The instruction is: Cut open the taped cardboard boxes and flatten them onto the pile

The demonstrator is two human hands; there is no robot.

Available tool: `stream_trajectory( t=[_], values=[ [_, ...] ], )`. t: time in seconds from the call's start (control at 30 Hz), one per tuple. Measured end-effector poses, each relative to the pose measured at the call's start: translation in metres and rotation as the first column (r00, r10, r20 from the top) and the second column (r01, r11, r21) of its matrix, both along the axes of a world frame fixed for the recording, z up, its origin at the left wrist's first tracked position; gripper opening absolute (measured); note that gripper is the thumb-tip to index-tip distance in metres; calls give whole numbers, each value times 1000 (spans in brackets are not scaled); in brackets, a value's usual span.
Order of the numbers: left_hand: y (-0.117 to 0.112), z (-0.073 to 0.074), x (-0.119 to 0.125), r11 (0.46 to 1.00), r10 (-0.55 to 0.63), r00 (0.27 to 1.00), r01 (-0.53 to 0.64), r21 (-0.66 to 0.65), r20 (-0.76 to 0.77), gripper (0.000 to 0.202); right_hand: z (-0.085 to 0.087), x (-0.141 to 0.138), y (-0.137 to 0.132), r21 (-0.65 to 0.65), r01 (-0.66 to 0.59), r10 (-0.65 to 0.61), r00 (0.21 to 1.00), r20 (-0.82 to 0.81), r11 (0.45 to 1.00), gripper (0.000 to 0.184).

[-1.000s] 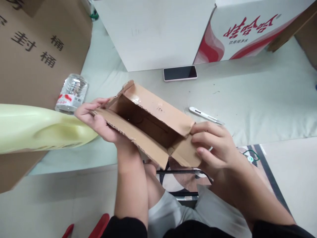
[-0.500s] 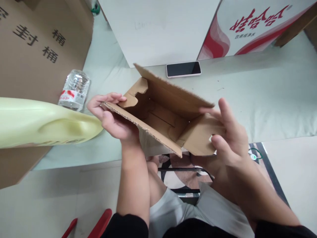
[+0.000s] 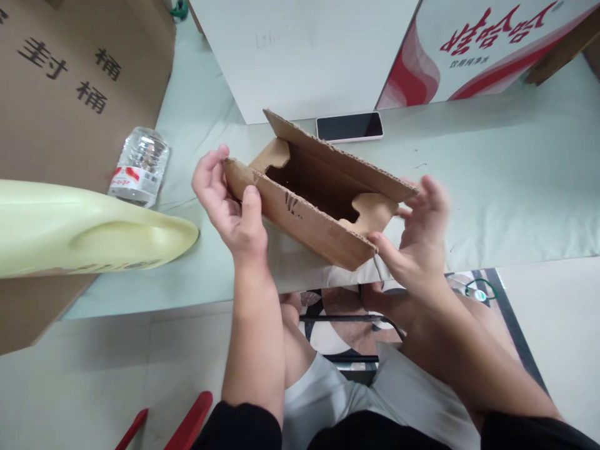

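Observation:
A small brown cardboard box (image 3: 304,219) is tilted above the cloth-covered surface, its top flaps up and its dark inside showing. My left hand (image 3: 234,209) grips the box's left end, the thumb on the near flap and the fingers behind the corner. At the other end, my right hand (image 3: 417,234) has its thumb against the near flap's corner and its fingertips at the far flap's corner. These fingers are slightly blurred. The notched right end flap leans inward between the two long flaps. What lies at the bottom of the box is hidden in shadow.
Behind the box a phone (image 3: 350,127) lies against a large white carton (image 3: 304,56). A red-and-white carton (image 3: 469,56) stands beside it. To the left are a clear water bottle (image 3: 140,165), a pale yellow-green container (image 3: 94,231) and a big brown carton (image 3: 84,137).
The box has tipped so its near outer side shows. My left thumb has come onto the near flap. My right hand has shifted up and inward, and the right end flap has folded inward.

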State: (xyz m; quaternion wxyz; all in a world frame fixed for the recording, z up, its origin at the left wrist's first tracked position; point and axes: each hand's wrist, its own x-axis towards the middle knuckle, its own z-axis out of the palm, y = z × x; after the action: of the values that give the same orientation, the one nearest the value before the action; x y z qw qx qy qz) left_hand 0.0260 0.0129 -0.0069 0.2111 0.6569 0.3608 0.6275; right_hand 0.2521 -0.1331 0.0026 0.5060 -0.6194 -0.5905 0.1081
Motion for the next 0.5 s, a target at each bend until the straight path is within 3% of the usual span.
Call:
stream_trajectory(
  t=[0.07, 0.13, 0.3, 0.5],
  values=[
    [0, 0, 0, 1000, 16, 996, -16, -4, -85, 56, 3, 0, -1, -15, -99, 99, 995, 22, 995, 48],
    [-4, 3, 0, 1000, 5, 988, -8, -22, -152, 48, 5, 0, -3, 1, -152, 152, 987, 44, 988, 38],
    [-12, 14, 2, 1000, 21, 926, -27, -10, -376, 38, 3, 4, -7, 27, -177, 174, 982, 67, 984, 39],
    [-12, 16, 4, 998, 64, 895, -60, 22, -441, 36, 1, 6, -6, 7, -192, 191, 980, 64, 981, 40]
  ],
)
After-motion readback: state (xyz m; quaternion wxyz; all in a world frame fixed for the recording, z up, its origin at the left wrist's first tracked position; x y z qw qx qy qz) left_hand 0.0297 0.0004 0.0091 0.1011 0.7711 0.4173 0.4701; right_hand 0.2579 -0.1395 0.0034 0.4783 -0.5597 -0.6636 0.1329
